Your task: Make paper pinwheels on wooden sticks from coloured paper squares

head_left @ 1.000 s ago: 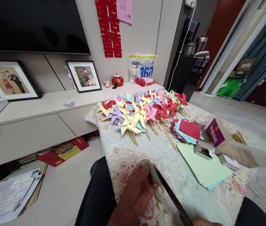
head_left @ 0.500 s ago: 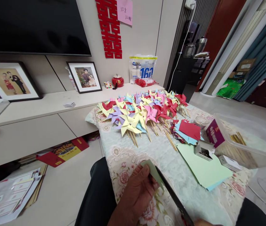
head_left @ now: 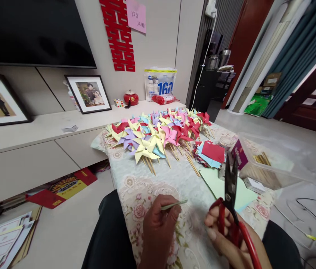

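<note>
Pinching: the left hand [head_left: 160,224] is closed on a small piece of green paper [head_left: 176,204], held between the thumb and fingers. We see the paper from its thin edge.
Green paper spot: up over the near part of the flowery tablecloth [head_left: 158,183], between the person's knees.
Scissors: the right hand [head_left: 232,235] grips the red handles of the scissors [head_left: 230,194]. The dark blades point up and away, a little bit apart, and do not touch the green paper.
Pinwheels: a big bunch of paper pinwheels [head_left: 146,148] fills the far part of the table. They are yellow, red, pink, purple and blue, on thin sticks.
Loose sticks: a few bare sticks [head_left: 193,165] lie just beside the bunch.
Paper pile: small colored cards [head_left: 214,152] are in a messy heap, with a red one on top.
Big sheets: light green sheets [head_left: 210,180] lie behind the scissors, partly hidden by them.
Clear box: a see-through plastic box [head_left: 289,173] on the right has more sticks inside. A little white box [head_left: 254,185] sits near it.
Cabinet top: a red pot [head_left: 130,98] stands next to a color cube [head_left: 118,103], and a framed photo [head_left: 89,93] leans on the wall.
</note>
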`<state>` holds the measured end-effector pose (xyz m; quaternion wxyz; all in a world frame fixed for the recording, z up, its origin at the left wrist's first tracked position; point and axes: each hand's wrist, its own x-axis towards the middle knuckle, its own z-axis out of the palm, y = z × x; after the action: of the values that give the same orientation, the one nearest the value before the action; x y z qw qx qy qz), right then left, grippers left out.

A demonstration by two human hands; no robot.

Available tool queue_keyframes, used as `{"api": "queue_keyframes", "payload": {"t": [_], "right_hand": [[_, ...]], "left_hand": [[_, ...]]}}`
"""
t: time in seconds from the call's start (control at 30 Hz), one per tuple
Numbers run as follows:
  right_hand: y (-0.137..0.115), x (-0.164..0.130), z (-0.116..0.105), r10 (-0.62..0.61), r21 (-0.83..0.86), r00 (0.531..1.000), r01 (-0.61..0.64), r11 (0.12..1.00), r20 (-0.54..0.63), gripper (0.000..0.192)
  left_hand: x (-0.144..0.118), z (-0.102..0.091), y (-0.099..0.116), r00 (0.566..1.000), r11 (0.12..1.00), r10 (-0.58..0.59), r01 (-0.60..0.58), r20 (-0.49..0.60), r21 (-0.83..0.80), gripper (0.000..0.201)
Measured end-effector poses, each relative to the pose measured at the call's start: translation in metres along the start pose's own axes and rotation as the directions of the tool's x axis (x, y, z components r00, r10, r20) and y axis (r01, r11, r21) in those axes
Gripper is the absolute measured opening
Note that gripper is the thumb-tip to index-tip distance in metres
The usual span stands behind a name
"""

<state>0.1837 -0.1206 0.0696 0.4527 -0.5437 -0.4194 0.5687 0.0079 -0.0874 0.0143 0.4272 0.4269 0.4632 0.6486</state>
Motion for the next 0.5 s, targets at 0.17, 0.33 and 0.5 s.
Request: {"api": "queue_keyframes", "payload": {"t": [0.17, 0.33, 0.5], "right_hand": [[0.004, 0.011, 0.021, -0.064, 0.041, 0.993, 0.061, 0.997, 0.099, 0.041], [0.010, 0.019, 0.032, -0.032, 0.104, 0.995, 0.022, 0.994, 0.096, 0.044], [0.006, 0.023, 0.030, 0.021, 0.065, 1.000, -0.020, 0.998, -0.010, 0.047]], "left_hand": [[-0.017, -0.009, 0.012, 0.957, 0.909, 0.285, -0.286, 0.050, 0.303, 0.018], [-0.040, -0.011, 0.016, 0.990, 0.963, 0.131, -0.141, 0.058, 0.231, 0.017], [-0.051, -0.008, 0.016, 0.989, 0.969, 0.124, -0.139, 0.087, 0.204, 0.023]]}}
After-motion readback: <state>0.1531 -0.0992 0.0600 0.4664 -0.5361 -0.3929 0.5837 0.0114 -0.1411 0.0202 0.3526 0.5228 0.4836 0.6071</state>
